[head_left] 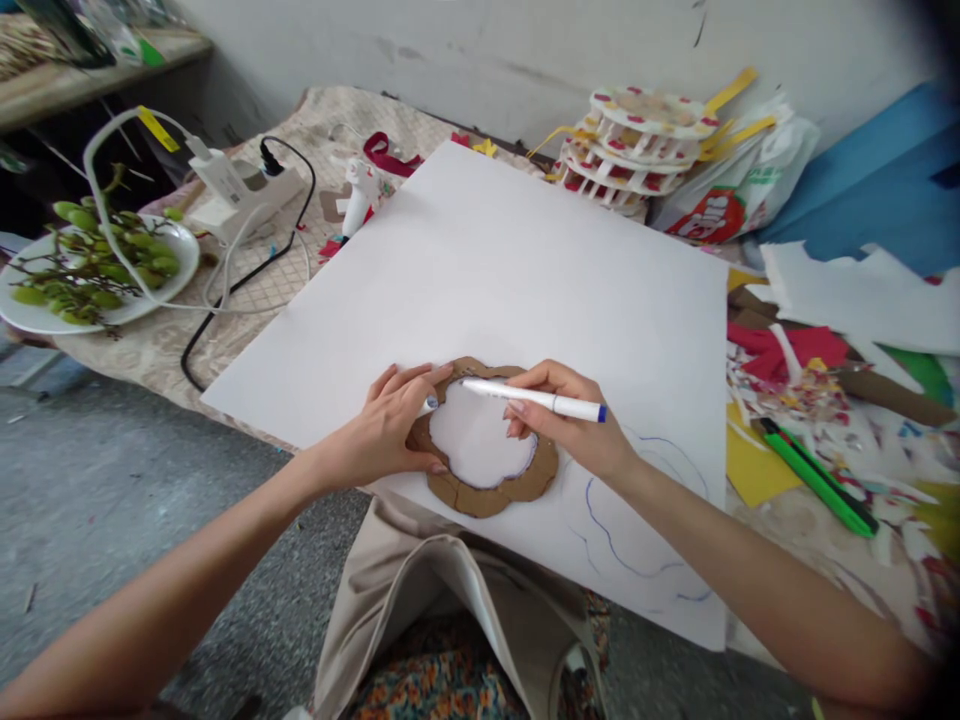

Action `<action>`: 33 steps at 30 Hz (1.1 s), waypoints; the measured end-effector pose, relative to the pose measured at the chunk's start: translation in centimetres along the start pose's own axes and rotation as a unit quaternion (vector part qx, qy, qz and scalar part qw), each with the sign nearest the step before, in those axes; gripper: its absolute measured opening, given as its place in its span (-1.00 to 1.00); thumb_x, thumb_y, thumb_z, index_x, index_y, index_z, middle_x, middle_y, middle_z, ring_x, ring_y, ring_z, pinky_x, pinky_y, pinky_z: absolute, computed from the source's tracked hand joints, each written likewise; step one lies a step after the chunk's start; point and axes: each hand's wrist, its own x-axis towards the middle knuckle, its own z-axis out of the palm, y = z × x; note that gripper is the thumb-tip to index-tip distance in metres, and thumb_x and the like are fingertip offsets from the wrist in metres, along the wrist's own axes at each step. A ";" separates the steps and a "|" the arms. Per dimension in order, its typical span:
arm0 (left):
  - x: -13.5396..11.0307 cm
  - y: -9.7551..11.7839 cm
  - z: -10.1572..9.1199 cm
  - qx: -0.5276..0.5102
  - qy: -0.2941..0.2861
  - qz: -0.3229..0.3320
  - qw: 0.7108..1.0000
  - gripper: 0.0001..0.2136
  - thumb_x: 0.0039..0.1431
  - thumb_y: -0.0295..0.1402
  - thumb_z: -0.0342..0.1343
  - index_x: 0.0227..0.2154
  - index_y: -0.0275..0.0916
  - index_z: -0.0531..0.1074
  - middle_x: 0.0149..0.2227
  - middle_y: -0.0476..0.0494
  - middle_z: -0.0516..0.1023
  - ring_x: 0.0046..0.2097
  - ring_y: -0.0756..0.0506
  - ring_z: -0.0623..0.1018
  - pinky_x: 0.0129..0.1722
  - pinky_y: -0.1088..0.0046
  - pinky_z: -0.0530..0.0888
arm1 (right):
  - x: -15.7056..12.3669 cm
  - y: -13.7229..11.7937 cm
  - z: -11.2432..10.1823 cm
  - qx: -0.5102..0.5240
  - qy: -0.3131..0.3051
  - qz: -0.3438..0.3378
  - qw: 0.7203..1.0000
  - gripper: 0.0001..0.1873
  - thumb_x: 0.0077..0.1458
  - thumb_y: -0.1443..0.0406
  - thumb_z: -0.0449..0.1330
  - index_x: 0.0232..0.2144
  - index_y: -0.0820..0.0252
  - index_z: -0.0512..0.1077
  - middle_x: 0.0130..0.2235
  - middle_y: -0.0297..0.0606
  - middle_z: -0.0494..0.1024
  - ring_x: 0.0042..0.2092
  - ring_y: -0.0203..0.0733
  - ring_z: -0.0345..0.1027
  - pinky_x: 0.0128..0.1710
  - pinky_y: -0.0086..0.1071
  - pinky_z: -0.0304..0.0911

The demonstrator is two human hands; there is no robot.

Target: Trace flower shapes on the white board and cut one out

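Note:
A brown cardboard ring with a wavy outline [536, 480] lies flat on a large white sheet [540, 270]. My left hand [394, 425] holds the ring down on its left side, fingers at the top and thumb at the lower inner edge. Something small and whitish shows by its fingers; I cannot make out what. In my right hand [566, 410] is a white marker with a blue end [540, 397], pinched between the fingers. The marker's tip points left, at the ring's upper inner edge. Blue line shows along part of that edge.
Blue wavy outlines [615, 540] mark the sheet at right. A green cutter [817, 478] lies among paper scraps. Behind stand a tiered white-and-red model [637, 140] and a plastic bag [739, 180]. At left are a grape plate [176, 270], power strip [259, 205], cables and glue gun [358, 195].

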 end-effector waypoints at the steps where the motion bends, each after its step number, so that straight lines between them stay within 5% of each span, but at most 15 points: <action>1: 0.0 0.0 0.0 -0.001 0.002 0.004 1.000 -0.11 0.01 -0.03 0.29 0.28 -0.10 -0.12 0.29 -0.27 0.16 0.34 -0.31 0.06 0.30 -0.02 -0.06 | -0.2 -0.1 0.3 -0.015 -0.019 -0.001 1.000 -0.82 0.10 0.24 0.25 -0.25 0.19 0.42 -0.39 -0.31 0.52 -0.41 -0.28 0.45 -0.41 -0.36 0.37; 6: 0.0 0.1 -0.1 -0.008 0.000 0.008 1.000 -0.24 0.03 -0.08 0.29 0.20 -0.09 0.01 0.33 -0.25 0.11 0.35 -0.32 0.06 0.30 -0.05 -0.06 | 0.0 -0.3 0.9 -0.133 -0.063 -0.053 0.988 -0.85 0.09 0.34 0.21 -0.24 0.16 0.49 -0.30 -0.28 0.50 -0.36 -0.31 0.32 -0.40 -0.39 0.23; 10: 0.0 0.2 -0.2 -0.012 0.004 0.007 1.000 -0.25 0.01 -0.08 0.29 0.20 -0.07 0.03 0.32 -0.24 0.11 0.35 -0.33 0.06 0.29 -0.07 -0.06 | 1.0 -0.2 0.8 -0.104 -0.094 -0.039 0.989 -0.84 0.10 0.33 0.19 -0.23 0.15 0.50 -0.28 -0.27 0.48 -0.29 -0.28 0.29 -0.35 -0.38 0.19; 16: 0.0 0.1 0.0 -0.013 0.005 0.006 1.000 -0.09 0.00 -0.02 0.29 0.29 -0.12 -0.13 0.28 -0.31 0.18 0.34 -0.33 0.08 0.29 -0.06 -0.06 | 2.2 -0.5 0.7 -0.082 -0.066 0.020 0.994 -0.85 0.11 0.23 0.18 -0.33 0.20 0.45 -0.48 -0.38 0.31 -0.45 -0.35 0.10 -0.49 -0.42 0.00; 33: -0.1 0.1 -0.1 -0.024 0.010 0.011 1.000 -0.11 0.02 -0.05 0.28 0.30 -0.08 -0.12 0.30 -0.24 0.15 0.34 -0.31 0.07 0.31 -0.01 -0.10 | 3.7 -0.4 2.0 -0.196 -0.106 0.037 0.974 -0.91 0.03 0.27 0.16 -0.46 0.18 0.35 -0.56 -0.45 0.29 -0.51 -0.37 0.13 -0.51 -0.45 0.04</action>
